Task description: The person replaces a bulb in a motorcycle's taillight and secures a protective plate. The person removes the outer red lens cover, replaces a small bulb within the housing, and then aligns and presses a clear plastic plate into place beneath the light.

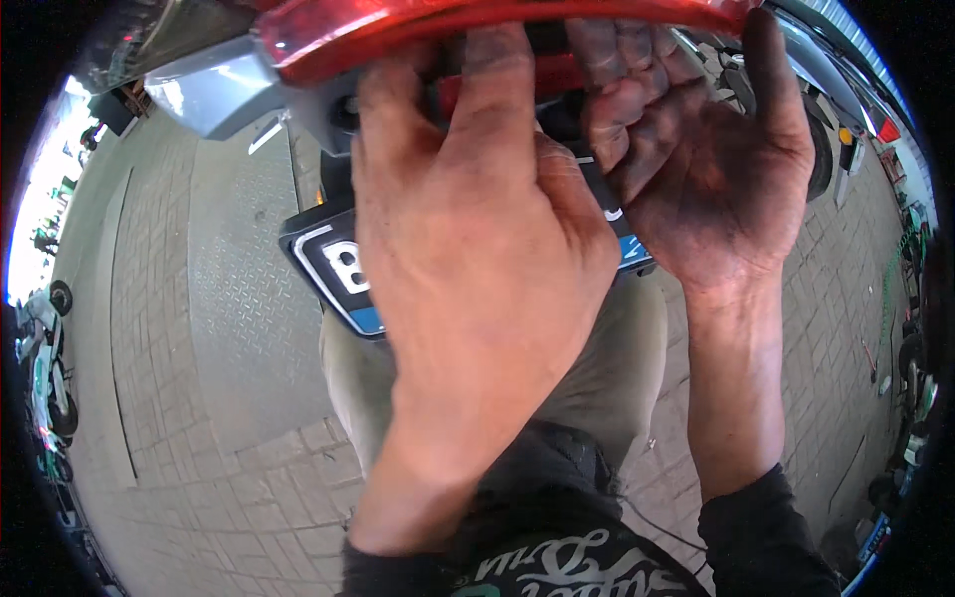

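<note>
Both hands [597, 189] on red tail light [477, 30]

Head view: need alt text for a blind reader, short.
Two grimy bare hands work under the red tail light at the rear of a scooter: the left hand reaches up with its back to the camera, the right hand has its palm open, fingers curled up at the lamp. Below them are a number plate and brick paving.

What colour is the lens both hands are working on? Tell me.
Red: the tail-light lens is glossy translucent red, seen best in the head view.
</note>
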Available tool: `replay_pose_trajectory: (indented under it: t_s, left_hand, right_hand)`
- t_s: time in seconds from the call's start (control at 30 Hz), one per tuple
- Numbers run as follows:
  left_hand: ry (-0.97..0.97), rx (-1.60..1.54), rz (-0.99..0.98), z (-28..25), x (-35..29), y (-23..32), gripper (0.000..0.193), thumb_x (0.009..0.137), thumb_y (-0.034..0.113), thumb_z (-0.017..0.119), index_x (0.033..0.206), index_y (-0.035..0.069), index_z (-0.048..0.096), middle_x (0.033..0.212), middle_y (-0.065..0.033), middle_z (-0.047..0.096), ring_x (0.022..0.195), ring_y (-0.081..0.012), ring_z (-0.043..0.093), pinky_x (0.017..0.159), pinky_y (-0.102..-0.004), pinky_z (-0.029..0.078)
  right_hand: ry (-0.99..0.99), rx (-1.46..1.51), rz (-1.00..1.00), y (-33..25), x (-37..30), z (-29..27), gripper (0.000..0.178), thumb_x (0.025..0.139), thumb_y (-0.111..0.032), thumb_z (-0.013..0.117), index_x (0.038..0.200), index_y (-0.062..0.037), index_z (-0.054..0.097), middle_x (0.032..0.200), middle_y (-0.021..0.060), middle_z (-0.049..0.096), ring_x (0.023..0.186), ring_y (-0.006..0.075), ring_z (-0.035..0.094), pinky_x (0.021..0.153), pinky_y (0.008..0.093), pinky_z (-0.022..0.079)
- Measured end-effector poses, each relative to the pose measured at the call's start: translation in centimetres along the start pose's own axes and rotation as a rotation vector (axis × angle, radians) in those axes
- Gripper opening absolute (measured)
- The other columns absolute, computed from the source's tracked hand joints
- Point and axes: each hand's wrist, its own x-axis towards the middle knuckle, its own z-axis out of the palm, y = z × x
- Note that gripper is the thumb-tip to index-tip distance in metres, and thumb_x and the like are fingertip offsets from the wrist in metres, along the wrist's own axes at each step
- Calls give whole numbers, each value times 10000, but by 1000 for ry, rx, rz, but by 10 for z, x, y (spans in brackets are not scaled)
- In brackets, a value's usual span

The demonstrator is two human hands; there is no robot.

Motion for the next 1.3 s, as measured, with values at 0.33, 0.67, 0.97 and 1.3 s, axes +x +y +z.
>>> replay_pose_trajectory:
  t_s: [0.33, 0.67, 0.97, 1.3]
  left_hand:
    - [-560, 771, 66, -53, 18, 4, 645, 756, 29, 507, 1368, 121, 323, 1056, -179, 568, 879, -371, 584, 711, -449, 487]
    - [-424, 811, 347, -34, 5, -29, 571, 800, 82, 490, 1353, 125, 356, 1037, -194, 592, 830, -355, 613, 724, -437, 496]
    - [-466, 874, 293, -39, 14, -28, 570, 802, 94, 477, 1357, 145, 355, 1039, -192, 594, 856, -367, 608, 737, -453, 492]
    - [-482, 615, 268, -47, 20, -40, 543, 810, 95, 458, 1345, 109, 367, 1039, -227, 583, 866, -376, 602, 739, -475, 477]
  right_hand:
    - [-53, 33, -23, 6, -1, -1, 277, 872, -253, 542, 973, 3, 572, 928, 119, 627, 964, 234, 599, 783, 313, 499]
    - [-149, -37, -184, 9, 7, -37, 231, 866, -236, 553, 903, -11, 593, 853, 98, 644, 931, 220, 618, 733, 290, 517]
    - [-59, -13, -123, 17, 7, -21, 238, 884, -262, 533, 861, -31, 588, 757, 74, 641, 866, 192, 636, 731, 282, 518]
    - [234, -226, -299, 30, 0, 13, 360, 881, -375, 530, 947, -21, 529, 802, 78, 605, 818, 194, 621, 695, 276, 507]
